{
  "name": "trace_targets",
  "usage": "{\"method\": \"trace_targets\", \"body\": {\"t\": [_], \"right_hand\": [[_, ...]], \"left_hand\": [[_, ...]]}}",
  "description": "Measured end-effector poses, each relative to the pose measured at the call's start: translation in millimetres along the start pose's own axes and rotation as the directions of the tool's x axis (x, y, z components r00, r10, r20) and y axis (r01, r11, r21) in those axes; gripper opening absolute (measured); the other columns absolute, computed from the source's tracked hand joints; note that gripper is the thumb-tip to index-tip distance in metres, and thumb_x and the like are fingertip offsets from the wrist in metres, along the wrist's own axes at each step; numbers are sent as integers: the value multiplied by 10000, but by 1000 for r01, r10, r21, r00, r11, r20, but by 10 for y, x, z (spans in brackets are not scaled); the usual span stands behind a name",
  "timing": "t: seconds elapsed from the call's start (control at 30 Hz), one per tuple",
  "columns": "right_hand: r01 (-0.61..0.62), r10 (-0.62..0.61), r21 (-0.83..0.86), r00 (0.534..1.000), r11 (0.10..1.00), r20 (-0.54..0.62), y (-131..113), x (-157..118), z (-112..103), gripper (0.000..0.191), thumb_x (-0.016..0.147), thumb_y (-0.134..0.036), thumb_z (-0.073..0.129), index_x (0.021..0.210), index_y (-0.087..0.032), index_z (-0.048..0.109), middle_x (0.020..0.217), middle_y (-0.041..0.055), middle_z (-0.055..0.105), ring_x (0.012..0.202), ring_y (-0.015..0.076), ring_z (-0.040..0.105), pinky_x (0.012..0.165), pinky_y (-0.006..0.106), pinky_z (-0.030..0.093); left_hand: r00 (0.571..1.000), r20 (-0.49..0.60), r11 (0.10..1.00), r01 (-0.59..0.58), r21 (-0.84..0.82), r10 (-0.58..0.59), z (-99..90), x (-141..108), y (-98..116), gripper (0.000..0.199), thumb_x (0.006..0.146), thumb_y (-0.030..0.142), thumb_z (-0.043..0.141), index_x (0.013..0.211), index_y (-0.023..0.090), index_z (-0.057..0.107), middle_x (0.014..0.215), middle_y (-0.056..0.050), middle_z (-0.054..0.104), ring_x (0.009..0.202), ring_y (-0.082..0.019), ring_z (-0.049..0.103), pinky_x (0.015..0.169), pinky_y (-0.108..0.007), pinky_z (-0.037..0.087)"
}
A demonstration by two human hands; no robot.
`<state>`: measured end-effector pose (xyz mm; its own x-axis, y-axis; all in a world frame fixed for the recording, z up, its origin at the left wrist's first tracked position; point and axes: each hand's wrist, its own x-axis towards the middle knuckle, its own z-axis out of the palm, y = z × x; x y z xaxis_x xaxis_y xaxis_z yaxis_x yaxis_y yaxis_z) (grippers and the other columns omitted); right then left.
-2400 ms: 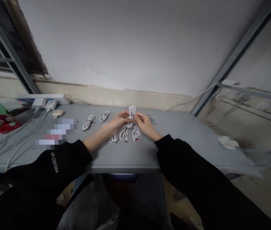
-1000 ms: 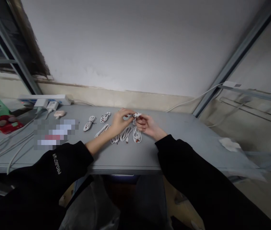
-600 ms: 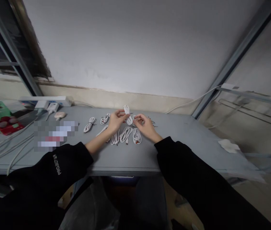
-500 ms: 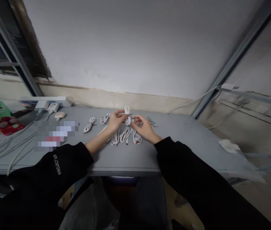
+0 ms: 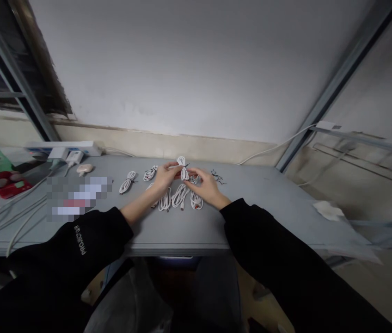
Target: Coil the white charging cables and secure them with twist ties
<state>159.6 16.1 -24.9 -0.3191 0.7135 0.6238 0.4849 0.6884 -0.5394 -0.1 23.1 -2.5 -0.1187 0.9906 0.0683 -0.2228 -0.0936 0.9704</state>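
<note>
The left hand is closed on a coiled white cable, gripping it by the middle between thumb and fingers, raised over the tabletop with its loops pointing up toward the wall; a black tie goes around its waist, one end sticking out to the right. The right hand is half curled, its thumb and fingertips close by the lower end of the cable; whether they pinch it, I cannot tell. Below the hands, three more white coils lie side by side in a row, with another partly hidden under the left wrist and one more behind the right hand's fingers. Farther left lie two tied bundles, apart from each other. Just beyond the right hand is a loose scatter of black strips. At the far left stand a power strip with chargers plugged in and a red and green box, and a white scrap lies near the right end
</note>
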Motion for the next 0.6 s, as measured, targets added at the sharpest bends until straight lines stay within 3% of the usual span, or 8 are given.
{"method": "trace_targets", "body": {"t": [0.2,0.37,0.53,0.6], "right_hand": [[-40,42,15,993,999,-110,87,76,82,222,836,-328,639,1030,-222,661,987,56,701,917,195,652,836,341,469],[-178,178,17,970,984,-165,104,161,139,120,849,-312,618,899,-205,643,911,51,710,868,197,663,824,346,477],[-210,200,-85,973,974,-113,84,229,204,39,846,-228,622,861,-201,644,878,51,716,920,207,650,858,353,465],[-193,184,-121,979,974,-84,90,242,228,44,855,-228,618,872,-203,649,888,54,718,956,211,640,860,349,460]], "left_hand": [[996,70,998,-64,12,63,-21,62,-47,224,671,160,692,883,121,630,784,-46,699,758,-153,671,827,-312,528],[985,126,947,-153,283,121,-45,116,-110,286,662,136,677,947,142,652,868,-63,722,818,-192,676,797,-323,533],[949,274,883,-259,391,157,-95,203,-202,246,667,108,635,913,128,628,941,-86,725,832,-190,685,794,-329,536],[925,318,820,-343,458,209,-134,242,-227,284,660,94,616,943,122,628,952,-99,725,847,-196,685,809,-341,535]]}}
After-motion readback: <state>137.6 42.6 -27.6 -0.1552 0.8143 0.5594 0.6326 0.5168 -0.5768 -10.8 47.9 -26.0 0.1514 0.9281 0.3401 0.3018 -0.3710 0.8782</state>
